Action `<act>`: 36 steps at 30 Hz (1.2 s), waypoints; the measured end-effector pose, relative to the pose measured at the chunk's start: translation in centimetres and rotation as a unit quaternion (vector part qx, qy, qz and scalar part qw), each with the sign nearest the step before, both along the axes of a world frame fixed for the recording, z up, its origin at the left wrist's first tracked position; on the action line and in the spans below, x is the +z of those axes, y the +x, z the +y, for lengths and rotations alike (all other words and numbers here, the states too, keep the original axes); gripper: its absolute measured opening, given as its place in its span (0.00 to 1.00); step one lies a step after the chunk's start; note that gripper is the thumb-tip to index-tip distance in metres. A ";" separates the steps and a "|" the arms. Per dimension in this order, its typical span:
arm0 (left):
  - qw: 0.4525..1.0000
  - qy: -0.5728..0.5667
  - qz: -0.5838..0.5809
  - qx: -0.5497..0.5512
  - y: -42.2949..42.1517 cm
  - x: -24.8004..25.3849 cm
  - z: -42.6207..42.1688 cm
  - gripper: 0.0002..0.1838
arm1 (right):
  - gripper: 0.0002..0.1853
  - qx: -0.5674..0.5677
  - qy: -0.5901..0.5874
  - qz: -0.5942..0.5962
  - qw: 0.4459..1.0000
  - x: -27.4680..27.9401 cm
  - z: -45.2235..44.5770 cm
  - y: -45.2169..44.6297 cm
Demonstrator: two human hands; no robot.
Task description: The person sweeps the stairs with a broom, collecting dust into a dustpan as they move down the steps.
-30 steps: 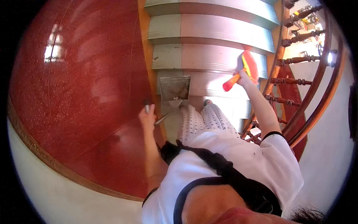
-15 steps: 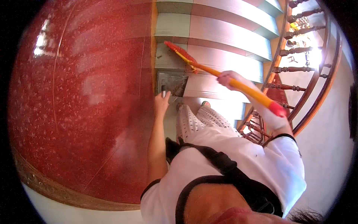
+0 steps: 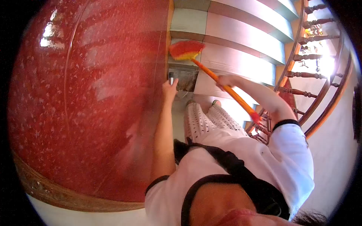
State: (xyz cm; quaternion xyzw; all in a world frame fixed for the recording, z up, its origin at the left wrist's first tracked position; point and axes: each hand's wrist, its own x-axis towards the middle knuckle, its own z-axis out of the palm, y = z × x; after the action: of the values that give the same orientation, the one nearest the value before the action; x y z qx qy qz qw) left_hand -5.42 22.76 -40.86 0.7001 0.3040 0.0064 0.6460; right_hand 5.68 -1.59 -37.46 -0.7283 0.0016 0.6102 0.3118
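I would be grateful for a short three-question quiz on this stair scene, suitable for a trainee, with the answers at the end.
1. Multiple choice: what does the right hand grip?
A) the stair railing
B) the orange broom handle
C) the shoulder strap

2. True or false: the left hand holds a small handle with a dark end.

3. Fill in the blank: the broom head is red and ____.

Key: 1 B; 2 true; 3 yellow.
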 end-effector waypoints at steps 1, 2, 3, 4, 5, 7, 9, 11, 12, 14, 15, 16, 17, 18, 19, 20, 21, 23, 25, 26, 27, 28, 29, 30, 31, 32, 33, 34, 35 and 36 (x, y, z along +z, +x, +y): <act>1.000 0.011 0.005 -0.004 0.1 -0.2 0.0 0.16 | 0.09 0.042 -0.067 0.004 0.997 2.1 -2.2 -1.1; 1.000 0.018 0.013 -0.006 -0.2 -0.5 -0.1 0.16 | 0.06 0.050 -0.036 0.058 0.996 2.1 -5.9 -1.3; 1.000 0.014 0.010 -0.005 -0.3 -0.7 -0.2 0.16 | 0.07 0.117 -0.063 0.035 0.991 4.9 -7.6 -2.6; 1.000 0.001 -0.010 0.003 -0.6 -0.9 -0.2 0.16 | 0.12 0.077 -0.073 0.035 0.994 10.8 -7.5 -4.5; 0.999 -0.011 -0.030 0.010 -0.9 -1.2 -0.4 0.16 | 0.14 0.045 -0.098 0.056 0.993 13.4 -8.5 -5.4; 1.000 -0.011 -0.014 0.005 -1.1 -1.6 -0.8 0.16 | 0.14 -0.056 -0.078 0.093 0.991 13.6 -11.5 -5.4; 1.000 -0.007 0.003 -0.005 -1.1 -1.7 -1.1 0.16 | 0.10 -0.145 -0.093 -0.025 0.985 12.1 -12.8 -3.5; 1.000 -0.006 0.001 -0.019 -1.3 -1.7 -1.2 0.16 | 0.03 -0.175 -0.065 0.014 0.982 8.0 -13.3 -1.3; 1.000 -0.004 0.001 -0.028 -1.4 -1.9 -1.3 0.16 | 0.04 -0.197 -0.027 0.022 0.980 4.7 -13.4 -1.2; 1.000 0.017 0.000 -0.010 -1.4 -2.1 -1.5 0.16 | 0.05 -0.218 0.018 0.038 0.975 -0.5 -12.0 -6.1; 1.000 0.020 -0.001 -0.020 -1.2 -1.9 -1.7 0.16 | 0.06 -0.223 0.038 0.076 0.971 -0.3 -11.6 -8.4; 0.999 0.010 0.012 -0.031 -1.5 -1.6 -1.9 0.16 | 0.07 -0.226 0.062 0.124 0.964 1.1 -11.8 -10.4; 0.999 -0.001 0.022 -0.040 -1.7 -1.3 -2.1 0.15 | 0.08 -0.225 0.079 0.169 0.956 3.4 -12.2 -12.1; 0.999 -0.001 0.023 -0.048 -1.8 -0.8 -2.1 0.15 | 0.11 -0.224 0.070 0.198 0.952 7.2 -11.8 -13.7; 0.999 -0.008 0.024 -0.044 -1.9 -0.4 -2.2 0.15 | 0.13 -0.219 0.060 0.226 0.947 9.7 -11.7 -14.6; 0.999 -0.014 0.029 -0.041 -2.1 -0.1 -2.3 0.15 | 0.14 -0.233 0.054 0.213 0.947 10.8 -12.4 -14.6; 0.998 -0.014 0.031 -0.046 -2.3 -0.4 -2.3 0.15 | 0.14 -0.247 0.047 0.201 0.947 11.3 -13.1 -14.3; 0.998 0.009 0.014 -0.055 -2.1 -0.6 -2.5 0.15 | 0.13 -0.229 -0.010 0.073 0.971 9.4 -14.6 -11.7; 0.998 0.013 0.020 -0.064 -1.8 -1.4 -2.7 0.15 | 0.08 -0.244 0.013 0.006 0.970 4.2 -16.6 -7.7; 0.997 0.014 0.030 -0.072 -1.8 -1.8 -2.8 0.15 | 0.05 -0.261 0.028 -0.009 0.965 4.0 -15.5 -6.9; 0.996 0.016 0.034 -0.076 -2.0 -1.8 -2.9 0.15 | 0.07 -0.300 0.011 -0.037 0.953 0.3 -14.7 -7.4; 0.996 0.009 0.041 -0.072 -1.9 -1.6 -3.0 0.15 | 0.08 -0.209 -0.021 -0.097 0.973 -3.1 -14.1 -9.4; 0.996 0.004 0.050 -0.070 -1.7 -1.2 -2.9 0.15 | 0.09 -0.186 0.007 -0.051 0.981 -5.1 -13.8 -12.1; 0.996 0.004 0.051 -0.075 -1.7 -0.6 -3.0 0.15 | 0.10 -0.124 -0.029 -0.016 0.992 -1.5 -12.1 -14.4; 0.996 0.013 0.054 -0.069 -1.8 0.1 -3.2 0.16 | 0.14 -0.109 -0.020 0.039 0.993 1.8 -12.0 -16.3; 0.996 0.021 0.058 -0.063 -1.9 0.2 -3.4 0.16 | 0.18 -0.175 0.039 0.135 0.974 2.8 -13.1 -17.5; 0.996 0.016 0.061 -0.066 -2.2 -0.3 -3.6 0.16 | 0.19 -0.164 0.030 0.178 0.970 5.6 -12.7 -18.7; 0.997 0.024 0.044 -0.057 -2.1 -0.9 -3.4 0.16 | 0.19 -0.175 0.033 0.178 0.968 7.9 -13.1 -18.7; 0.998 0.034 0.029 -0.049 -2.3 -1.3 -2.9 0.15 | 0.20 -0.187 0.039 0.180 0.965 9.1 -13.2 -19.0; 0.998 0.012 0.042 -0.053 -2.4 -1.3 -2.8 0.15 | 0.18 -0.162 0.011 0.119 0.980 9.1 -13.6 -18.2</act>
State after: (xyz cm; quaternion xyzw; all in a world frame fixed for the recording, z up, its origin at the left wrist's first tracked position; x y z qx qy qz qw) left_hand -7.80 20.01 -42.15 0.7228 0.2931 -0.0532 0.6235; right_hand -12.54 -15.19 -28.40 -0.6372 0.1498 0.6336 0.4124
